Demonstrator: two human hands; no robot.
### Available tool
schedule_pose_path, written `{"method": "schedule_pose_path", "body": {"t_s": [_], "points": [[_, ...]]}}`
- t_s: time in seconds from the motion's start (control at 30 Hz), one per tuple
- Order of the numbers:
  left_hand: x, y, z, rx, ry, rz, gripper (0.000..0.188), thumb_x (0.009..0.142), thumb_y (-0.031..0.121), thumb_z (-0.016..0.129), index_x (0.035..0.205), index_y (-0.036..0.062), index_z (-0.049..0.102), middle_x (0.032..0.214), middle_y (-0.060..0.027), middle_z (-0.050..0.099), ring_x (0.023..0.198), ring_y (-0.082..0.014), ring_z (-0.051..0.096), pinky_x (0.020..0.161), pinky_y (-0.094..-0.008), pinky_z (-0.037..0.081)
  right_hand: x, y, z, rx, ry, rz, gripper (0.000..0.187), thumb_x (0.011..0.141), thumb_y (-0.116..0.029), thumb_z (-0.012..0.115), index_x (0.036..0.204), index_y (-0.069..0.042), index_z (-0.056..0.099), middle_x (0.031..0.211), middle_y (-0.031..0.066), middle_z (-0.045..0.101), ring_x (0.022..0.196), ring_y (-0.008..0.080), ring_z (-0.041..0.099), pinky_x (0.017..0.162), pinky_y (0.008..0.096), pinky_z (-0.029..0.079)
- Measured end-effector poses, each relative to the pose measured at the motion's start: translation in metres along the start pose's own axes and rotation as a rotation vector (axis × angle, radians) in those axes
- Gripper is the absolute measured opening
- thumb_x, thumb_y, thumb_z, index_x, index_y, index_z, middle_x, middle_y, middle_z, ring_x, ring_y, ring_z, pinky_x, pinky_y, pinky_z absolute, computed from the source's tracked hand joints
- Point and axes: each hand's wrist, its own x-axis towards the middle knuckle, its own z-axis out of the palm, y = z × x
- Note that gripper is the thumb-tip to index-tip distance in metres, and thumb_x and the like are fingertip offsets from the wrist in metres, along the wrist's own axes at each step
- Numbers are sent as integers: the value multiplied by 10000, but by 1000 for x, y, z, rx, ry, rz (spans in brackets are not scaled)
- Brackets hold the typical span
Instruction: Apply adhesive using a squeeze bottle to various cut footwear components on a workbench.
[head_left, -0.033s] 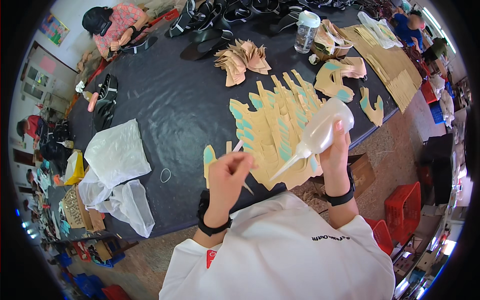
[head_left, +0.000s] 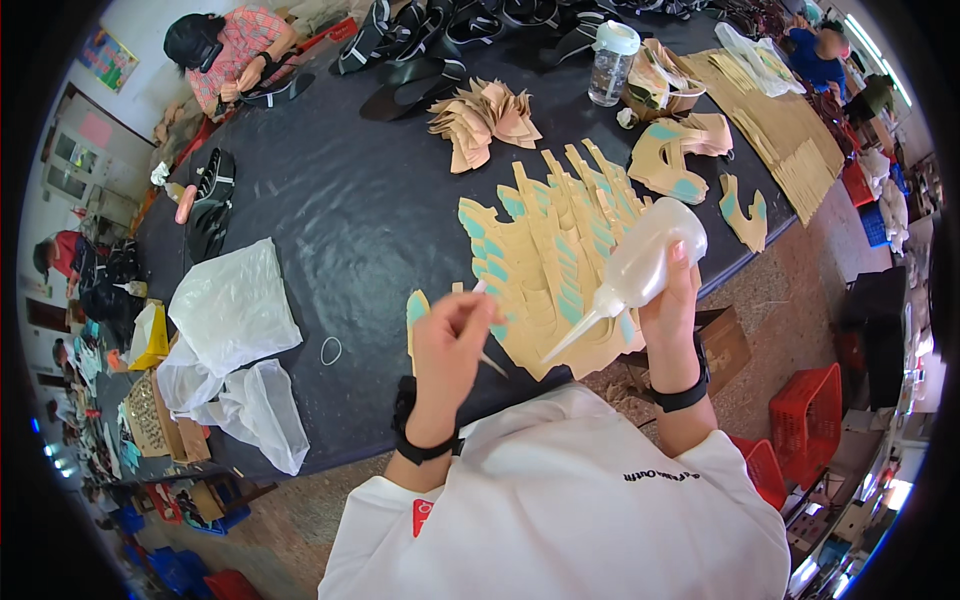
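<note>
My right hand (head_left: 672,300) is wrapped round a translucent white squeeze bottle (head_left: 655,250). The bottle is tilted, its long thin nozzle pointing down and left over the near edge of the spread pieces. My left hand (head_left: 450,345) is closed in a pinch left of the nozzle. A thin pale pointed stick (head_left: 494,366) sticks out beneath its fingers and seems held there; the rest is hidden. Tan cut pieces (head_left: 540,260) with turquoise patches lie overlapped in rows ahead of my hands. A single similar piece (head_left: 416,308) is partly behind my left hand.
Folded plastic bags (head_left: 235,310) lie at left. Farther off are crumpled tan pieces (head_left: 480,120), more tan parts (head_left: 680,160), a lidded clear jar (head_left: 612,65) and black sandals (head_left: 430,50). A co-worker (head_left: 245,50) sits at the far left. Red crates (head_left: 805,410) stand right of the table.
My left hand has shifted slightly up and away from me, and the stick's tip has moved with it. The right hand and bottle have hardly moved.
</note>
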Motion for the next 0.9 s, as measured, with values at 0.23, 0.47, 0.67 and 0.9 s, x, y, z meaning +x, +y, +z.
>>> {"method": "schedule_pose_path", "body": {"t_s": [0.23,0.47,0.67,0.9], "points": [[24,-42,14,-103,-61,-88,154,922,205,431,888,56,453,618,-34,538,451,-42,413,408,-183,324,-1,-6,-26,78,61,114,581,825,-440,532,1225,-52,368,1109,101,471,1017,237,496,881,465,428],[13,-162,95,-42,-170,-227,196,948,228,331,915,38,366,631,-71,522,471,-120,488,447,-245,406,-7,-13,-44,125,179,84,575,823,-436,542,1218,-55,374,1098,93,479,1011,236,493,900,467,411],[35,-171,129,132,-133,-67,176,927,190,363,912,16,385,627,-133,535,532,-258,538,481,-357,434,-15,-23,-45,131,232,53,559,827,-429,539,1212,-54,386,1068,94,500,964,238,520,861,442,437],[46,-157,33,1066,241,387,310,749,100,550,1045,28,495,1044,-146,501,1010,-323,448,796,-422,372,-15,-22,-53,136,244,44,551,828,-420,540,1210,-53,389,1076,100,497,962,245,519,861,443,435]]}}
